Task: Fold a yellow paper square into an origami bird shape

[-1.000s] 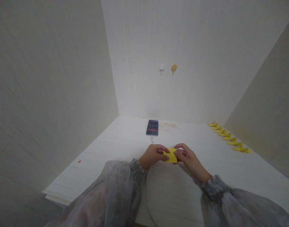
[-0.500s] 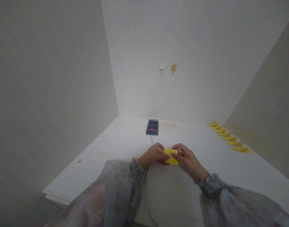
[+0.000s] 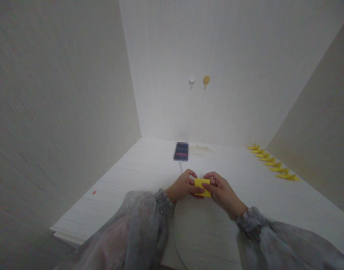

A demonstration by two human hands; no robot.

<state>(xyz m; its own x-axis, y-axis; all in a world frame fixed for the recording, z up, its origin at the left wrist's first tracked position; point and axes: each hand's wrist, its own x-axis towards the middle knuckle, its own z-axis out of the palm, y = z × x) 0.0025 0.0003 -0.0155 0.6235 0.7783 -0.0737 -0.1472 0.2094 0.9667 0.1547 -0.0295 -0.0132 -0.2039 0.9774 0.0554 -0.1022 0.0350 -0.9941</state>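
Note:
A small yellow piece of paper (image 3: 199,182), roughly square, is held just above the table between both hands. My left hand (image 3: 185,187) grips its left side, thumb lying across the front near the lower edge. On the right side, my right hand (image 3: 220,188) pinches it with the thumb on the front face and fingers behind. The fingers at the back of the paper are partly hidden, and I cannot make out its folds.
Several folded yellow paper figures (image 3: 270,162) stand in a row along the right edge of the white table (image 3: 126,176). A phone (image 3: 181,151) lies near the back wall, with a cable (image 3: 174,232) running toward me. Two hooks hang on the wall. An orange scrap (image 3: 94,192) lies at left.
The yellow paper and both hands have shifted slightly left. My left thumb reaches a little further across the paper, and my right thumb has moved slightly along its front.

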